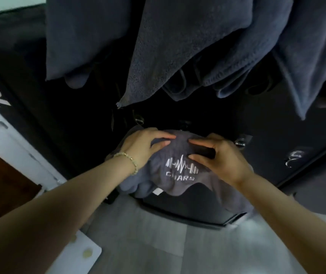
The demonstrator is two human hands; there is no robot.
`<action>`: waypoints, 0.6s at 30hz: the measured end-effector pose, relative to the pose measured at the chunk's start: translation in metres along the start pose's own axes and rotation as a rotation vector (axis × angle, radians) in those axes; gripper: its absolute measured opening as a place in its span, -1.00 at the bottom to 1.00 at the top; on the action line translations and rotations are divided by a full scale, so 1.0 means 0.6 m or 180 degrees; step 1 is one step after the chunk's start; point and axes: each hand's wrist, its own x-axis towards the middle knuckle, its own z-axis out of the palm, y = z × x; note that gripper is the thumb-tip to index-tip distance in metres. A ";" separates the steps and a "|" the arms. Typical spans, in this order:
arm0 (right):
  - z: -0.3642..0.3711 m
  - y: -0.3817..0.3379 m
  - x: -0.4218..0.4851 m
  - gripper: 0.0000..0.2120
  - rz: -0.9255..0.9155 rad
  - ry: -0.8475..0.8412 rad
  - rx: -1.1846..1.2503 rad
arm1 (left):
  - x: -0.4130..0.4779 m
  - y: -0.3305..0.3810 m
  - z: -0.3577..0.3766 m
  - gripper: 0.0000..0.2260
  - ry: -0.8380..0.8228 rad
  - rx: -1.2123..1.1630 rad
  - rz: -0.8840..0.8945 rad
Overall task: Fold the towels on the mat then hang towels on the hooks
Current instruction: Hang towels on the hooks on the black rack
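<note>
A grey towel (180, 180) with a white embroidered logo hangs bunched against a dark wall panel, low in the middle of the view. My left hand (144, 147), with a bead bracelet on its wrist, grips the towel's upper left part. My right hand (223, 157) grips its upper right part, fingers curled into the cloth. The hook under the towel is hidden. Several dark blue-grey towels (188, 46) hang above from a higher row. Bare metal hooks (294, 158) (240, 142) stick out of the panel to the right.
The dark wall panel (69, 115) fills the background. A white-framed wooden door (6, 175) stands at the left. Grey floor (168, 244) lies below, with a white board (83, 252) at the lower left. Another hook (138, 119) shows above my left hand.
</note>
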 end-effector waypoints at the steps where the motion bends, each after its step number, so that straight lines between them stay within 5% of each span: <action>1: 0.012 0.009 0.008 -0.59 0.0071 0.0089 -0.0094 | 0.011 -0.007 0.012 -0.78 0.0077 0.0192 -0.0001; 10: 0.100 0.055 -0.011 -0.64 -0.0074 0.1046 -0.1139 | -0.022 -0.057 0.109 -0.51 0.0559 0.1520 -0.0016; 15: 0.144 0.059 -0.038 -0.53 0.0283 0.1349 -0.1398 | -0.030 -0.062 0.149 -0.38 0.0165 0.0919 -0.0665; 18: 0.159 0.052 -0.041 -0.53 0.0466 0.1137 -0.0450 | -0.027 -0.060 0.161 -0.38 0.0050 -0.0309 -0.0806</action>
